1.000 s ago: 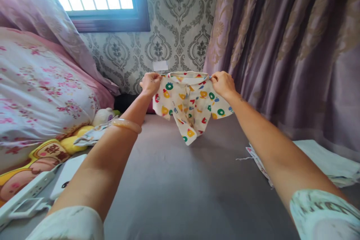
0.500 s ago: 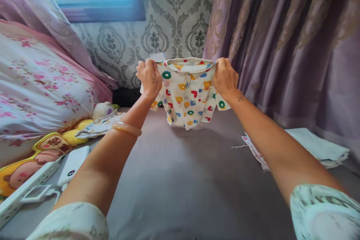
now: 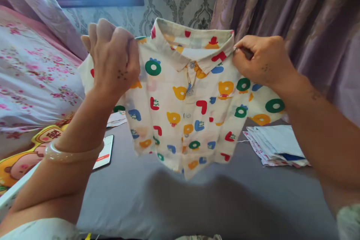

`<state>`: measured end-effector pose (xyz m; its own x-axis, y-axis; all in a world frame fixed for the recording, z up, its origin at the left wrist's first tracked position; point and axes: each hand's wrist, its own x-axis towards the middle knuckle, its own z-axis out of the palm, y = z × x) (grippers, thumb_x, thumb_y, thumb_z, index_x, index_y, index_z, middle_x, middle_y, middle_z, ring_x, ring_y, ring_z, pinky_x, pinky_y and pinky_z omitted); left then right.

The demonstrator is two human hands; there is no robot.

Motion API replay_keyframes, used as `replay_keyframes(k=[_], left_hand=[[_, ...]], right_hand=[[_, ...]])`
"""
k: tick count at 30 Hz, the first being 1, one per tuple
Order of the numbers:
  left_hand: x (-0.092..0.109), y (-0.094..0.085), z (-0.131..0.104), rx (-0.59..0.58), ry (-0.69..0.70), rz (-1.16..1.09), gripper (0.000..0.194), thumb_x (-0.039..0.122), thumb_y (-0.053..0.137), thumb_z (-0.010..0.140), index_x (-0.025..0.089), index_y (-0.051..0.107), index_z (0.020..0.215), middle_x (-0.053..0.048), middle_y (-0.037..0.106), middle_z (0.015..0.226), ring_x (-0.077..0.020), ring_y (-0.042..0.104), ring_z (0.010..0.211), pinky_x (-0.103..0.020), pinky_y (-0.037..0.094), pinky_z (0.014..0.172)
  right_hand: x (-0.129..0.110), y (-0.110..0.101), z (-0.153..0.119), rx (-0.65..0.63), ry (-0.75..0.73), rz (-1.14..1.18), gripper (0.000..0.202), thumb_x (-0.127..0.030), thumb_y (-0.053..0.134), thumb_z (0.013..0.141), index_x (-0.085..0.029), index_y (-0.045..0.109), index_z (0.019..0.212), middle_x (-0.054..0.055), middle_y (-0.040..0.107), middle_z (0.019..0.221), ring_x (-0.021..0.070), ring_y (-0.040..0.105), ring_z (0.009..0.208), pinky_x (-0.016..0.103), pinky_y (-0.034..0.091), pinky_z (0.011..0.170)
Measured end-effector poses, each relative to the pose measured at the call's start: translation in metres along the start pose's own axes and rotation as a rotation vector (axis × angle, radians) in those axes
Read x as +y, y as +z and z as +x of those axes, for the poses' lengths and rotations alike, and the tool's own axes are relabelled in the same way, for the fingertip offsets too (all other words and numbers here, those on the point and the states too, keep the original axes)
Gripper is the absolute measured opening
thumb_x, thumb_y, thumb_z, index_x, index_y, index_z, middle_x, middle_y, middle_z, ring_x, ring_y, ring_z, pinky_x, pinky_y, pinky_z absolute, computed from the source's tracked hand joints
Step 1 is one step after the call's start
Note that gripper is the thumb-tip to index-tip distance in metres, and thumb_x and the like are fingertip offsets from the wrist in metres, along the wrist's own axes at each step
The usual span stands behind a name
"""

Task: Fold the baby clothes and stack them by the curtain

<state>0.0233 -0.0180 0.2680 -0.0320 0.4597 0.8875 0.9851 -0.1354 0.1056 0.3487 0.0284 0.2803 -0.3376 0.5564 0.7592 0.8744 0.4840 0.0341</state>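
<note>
A small cream button-up shirt (image 3: 194, 97) with red, green, blue and yellow prints hangs upright, its front and collar facing me. My left hand (image 3: 114, 56) grips the shoulder on the left, fingers curled over the cloth. At the opposite shoulder, beside the collar, my right hand (image 3: 258, 58) pinches the fabric between thumb and fingers. The shirt's hem hangs above the grey sheet (image 3: 126, 202) and casts a shadow on it.
Folded clothes (image 3: 277, 144) are stacked on the right. A phone (image 3: 104, 153) lies at the left, partly behind my left arm. A yellow cartoon cushion (image 3: 25, 161) and floral bedding (image 3: 33, 78) are further left. Purple curtains (image 3: 317, 26) hang at the right.
Both hands have come closer and moved apart, bringing the shirt nearer, so it fills more of the view. The camera view has shifted, and the phone and the folded stack now show more fully.
</note>
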Motion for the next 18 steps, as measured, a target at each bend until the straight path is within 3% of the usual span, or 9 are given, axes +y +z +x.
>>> replay_keyframes(k=[2, 5, 11, 15, 18], left_hand=[[-0.007, 0.018, 0.002, -0.100, 0.003, 0.010, 0.026, 0.041, 0.038, 0.096, 0.028, 0.061, 0.094, -0.005, 0.054, 0.115, -0.0333, 0.043, 0.122, -0.056, 0.031, 0.105], [-0.022, 0.064, -0.010, -0.299, -0.002, 0.042, 0.023, 0.032, 0.045, 0.092, 0.022, 0.062, 0.080, -0.008, 0.059, 0.098, -0.0303, 0.051, 0.107, -0.051, 0.040, 0.094], [-0.046, 0.162, -0.092, -0.707, -0.035, 0.081, 0.026, 0.030, 0.041, 0.093, 0.020, 0.065, 0.086, -0.010, 0.061, 0.100, -0.0274, 0.051, 0.100, -0.041, 0.037, 0.085], [-0.047, 0.208, -0.150, -0.776, -0.048, 0.083, 0.032, 0.029, 0.032, 0.097, 0.019, 0.063, 0.100, -0.013, 0.060, 0.108, -0.0290, 0.050, 0.104, -0.041, 0.034, 0.085], [-0.049, 0.232, -0.179, -0.776, -0.038, 0.085, 0.035, 0.027, 0.028, 0.098, 0.019, 0.062, 0.105, -0.015, 0.059, 0.109, -0.0299, 0.048, 0.105, -0.041, 0.032, 0.085]], right_hand=[[0.005, 0.016, 0.005, -0.078, 0.011, 0.012, 0.026, -0.029, 0.045, 0.093, -0.019, 0.067, 0.103, 0.008, 0.068, 0.089, 0.0258, 0.062, 0.088, 0.037, 0.045, 0.078], [0.013, 0.060, -0.001, -0.233, 0.030, 0.024, 0.023, -0.025, 0.050, 0.087, -0.017, 0.070, 0.096, 0.006, 0.069, 0.081, 0.0211, 0.062, 0.077, 0.031, 0.043, 0.070], [0.015, 0.162, -0.062, -0.562, 0.108, -0.026, 0.026, -0.027, 0.044, 0.089, -0.022, 0.070, 0.094, 0.005, 0.073, 0.093, 0.0205, 0.065, 0.082, 0.027, 0.040, 0.066], [0.012, 0.214, -0.103, -0.651, 0.114, -0.090, 0.030, -0.025, 0.036, 0.094, -0.021, 0.066, 0.100, 0.008, 0.069, 0.107, 0.0221, 0.065, 0.093, 0.029, 0.040, 0.071], [0.010, 0.241, -0.124, -0.703, 0.108, -0.138, 0.033, -0.025, 0.031, 0.098, -0.020, 0.062, 0.107, 0.011, 0.066, 0.113, 0.0224, 0.064, 0.094, 0.030, 0.040, 0.073]])
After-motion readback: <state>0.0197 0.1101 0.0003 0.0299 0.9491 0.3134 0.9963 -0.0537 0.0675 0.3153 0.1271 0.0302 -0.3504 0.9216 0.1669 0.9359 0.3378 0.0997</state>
